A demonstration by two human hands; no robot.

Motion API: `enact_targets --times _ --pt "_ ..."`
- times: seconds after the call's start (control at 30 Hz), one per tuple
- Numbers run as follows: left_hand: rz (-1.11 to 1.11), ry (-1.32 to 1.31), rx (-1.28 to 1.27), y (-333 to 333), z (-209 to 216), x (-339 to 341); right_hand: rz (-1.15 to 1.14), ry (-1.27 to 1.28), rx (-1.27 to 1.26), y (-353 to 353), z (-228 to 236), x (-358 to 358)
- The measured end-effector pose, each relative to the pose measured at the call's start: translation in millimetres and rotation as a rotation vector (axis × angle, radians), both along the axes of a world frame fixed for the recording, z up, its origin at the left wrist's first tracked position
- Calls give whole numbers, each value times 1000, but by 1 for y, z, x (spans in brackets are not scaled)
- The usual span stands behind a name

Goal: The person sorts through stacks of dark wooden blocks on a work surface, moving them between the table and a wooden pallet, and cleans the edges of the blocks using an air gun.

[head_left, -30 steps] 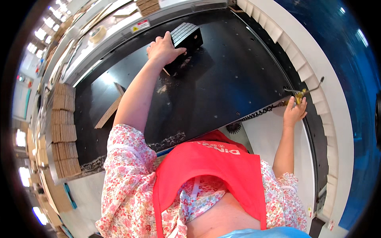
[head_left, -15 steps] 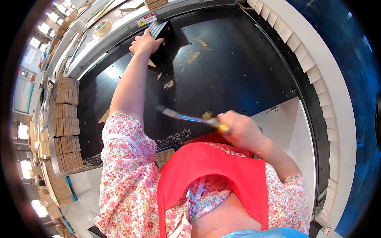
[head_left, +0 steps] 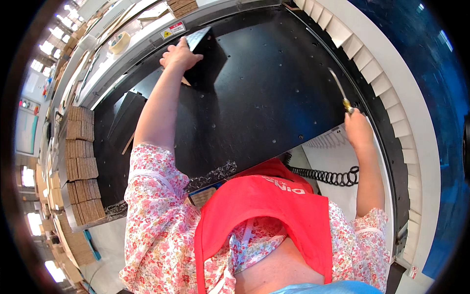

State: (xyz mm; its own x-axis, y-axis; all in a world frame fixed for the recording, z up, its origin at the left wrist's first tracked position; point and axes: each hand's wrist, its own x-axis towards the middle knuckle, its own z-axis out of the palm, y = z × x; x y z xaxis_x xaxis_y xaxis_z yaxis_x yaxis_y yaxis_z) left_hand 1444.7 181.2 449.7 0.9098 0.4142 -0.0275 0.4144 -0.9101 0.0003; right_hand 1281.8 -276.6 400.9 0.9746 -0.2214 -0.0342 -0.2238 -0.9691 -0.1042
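Observation:
At the far side of the black work table (head_left: 254, 105), my left hand (head_left: 178, 58) grips a dark block (head_left: 205, 59) with a shiny top. Its thumb is on the right and its fingers curl over the left; the hand covers part of the block. My right hand (head_left: 358, 130) is closed round an air blow gun (head_left: 346, 104) with a yellowish handle and a thin bent metal nozzle, near the table's right edge. The nozzle points away from me. A black coiled hose (head_left: 328, 175) hangs below the right hand; where it joins the gun is hidden.
Stacks of brown board strips (head_left: 81, 166) line the left edge. Another dark block (head_left: 128, 117) lies left of my left forearm. Shavings (head_left: 215, 172) gather at the near edge. A pale pleated guard (head_left: 360, 54) curves along the right. A tape roll (head_left: 119, 43) sits beyond the far rail.
My right hand has swung right and away with the blow gun. The wood dust on the middle of the table is gone. The block under my left hand now sits at a different angle.

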Motion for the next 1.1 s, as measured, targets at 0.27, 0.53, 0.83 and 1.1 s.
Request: enact_targets --times 0.27,0.53,0.83,1.1 --pt "-183 -109 -43 -67 -3 3 -52 -78 116 -43 -20 0" --pt "-490 -95 -74 -128 -4 5 64 -177 301 -34 -34 6" --pt "-523 -14 -63 -144 23 25 -76 -93 311 -13 -22 7" --pt "-510 -6 24 -174 2 49 -103 -41 311 -9 -9 2"
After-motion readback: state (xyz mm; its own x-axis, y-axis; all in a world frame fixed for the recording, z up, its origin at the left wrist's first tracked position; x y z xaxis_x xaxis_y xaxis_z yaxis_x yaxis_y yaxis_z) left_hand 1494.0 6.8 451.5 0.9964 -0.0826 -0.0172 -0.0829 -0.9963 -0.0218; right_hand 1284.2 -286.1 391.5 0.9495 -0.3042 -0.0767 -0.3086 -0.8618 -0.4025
